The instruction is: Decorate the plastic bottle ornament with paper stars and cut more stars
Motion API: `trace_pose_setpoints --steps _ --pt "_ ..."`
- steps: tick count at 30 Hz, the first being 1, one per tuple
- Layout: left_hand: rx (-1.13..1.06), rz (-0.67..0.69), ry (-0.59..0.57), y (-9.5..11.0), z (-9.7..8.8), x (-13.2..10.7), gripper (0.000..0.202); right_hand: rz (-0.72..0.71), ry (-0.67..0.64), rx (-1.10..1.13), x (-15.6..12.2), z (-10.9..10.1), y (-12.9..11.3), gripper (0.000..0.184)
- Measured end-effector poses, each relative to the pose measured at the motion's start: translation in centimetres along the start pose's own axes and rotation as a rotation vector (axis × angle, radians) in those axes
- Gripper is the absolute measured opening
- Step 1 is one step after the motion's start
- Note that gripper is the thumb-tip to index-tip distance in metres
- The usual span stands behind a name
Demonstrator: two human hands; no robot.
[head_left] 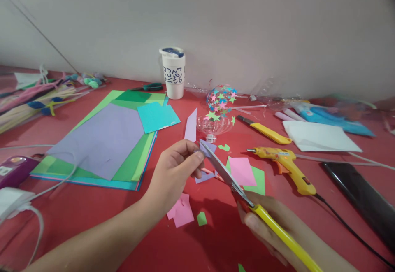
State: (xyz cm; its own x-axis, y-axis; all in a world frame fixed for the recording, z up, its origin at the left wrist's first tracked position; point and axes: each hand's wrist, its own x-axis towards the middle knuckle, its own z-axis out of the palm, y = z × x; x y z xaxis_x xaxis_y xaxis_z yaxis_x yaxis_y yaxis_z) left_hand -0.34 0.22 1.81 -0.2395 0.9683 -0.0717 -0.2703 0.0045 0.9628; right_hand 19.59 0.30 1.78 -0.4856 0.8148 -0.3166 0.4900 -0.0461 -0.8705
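Observation:
My left hand [173, 171] pinches a small lilac paper piece [207, 146] over the red table. My right hand [271, 226] grips yellow-handled scissors [234, 183], whose blades reach up to that lilac piece. Pink paper scraps [181, 211], a pink square [241, 170] on green paper, and small green bits lie below the hands. A clear plastic ball [219, 109] covered in colourful paper stars sits just beyond.
A stack of coloured paper sheets [105, 144] lies left. A yellow glue gun [286, 163], a yellow utility knife [267, 131], white paper [319, 137], a black phone [359, 194], a white cup [173, 73], green scissors [151, 87] and pipe cleaners [33, 99] surround the work area.

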Motion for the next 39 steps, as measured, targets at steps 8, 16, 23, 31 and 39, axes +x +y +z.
trace_pose_setpoints --steps 8,16,23,31,39 --pt "-0.03 0.003 -0.01 -0.1 -0.1 0.0 0.011 -0.03 0.05 -0.06 0.2 0.2 0.0 0.06" --pt "-0.042 -0.01 -0.01 -0.1 -0.1 -0.1 0.011 -0.049 0.058 -0.063 0.2 0.2 -0.1 0.059" --pt "-0.05 -0.008 -0.009 -0.3 -0.2 0.0 0.012 -0.045 -0.003 -0.012 0.8 -0.1 -0.2 0.058" --pt "0.019 0.065 0.022 0.3 -0.1 0.1 0.011 -0.055 -0.075 -0.031 1.1 -0.6 -0.6 0.058" --pt "0.04 0.052 0.023 0.3 -0.3 0.2 0.011 0.004 -0.153 -0.014 0.9 -0.6 -0.1 0.059"
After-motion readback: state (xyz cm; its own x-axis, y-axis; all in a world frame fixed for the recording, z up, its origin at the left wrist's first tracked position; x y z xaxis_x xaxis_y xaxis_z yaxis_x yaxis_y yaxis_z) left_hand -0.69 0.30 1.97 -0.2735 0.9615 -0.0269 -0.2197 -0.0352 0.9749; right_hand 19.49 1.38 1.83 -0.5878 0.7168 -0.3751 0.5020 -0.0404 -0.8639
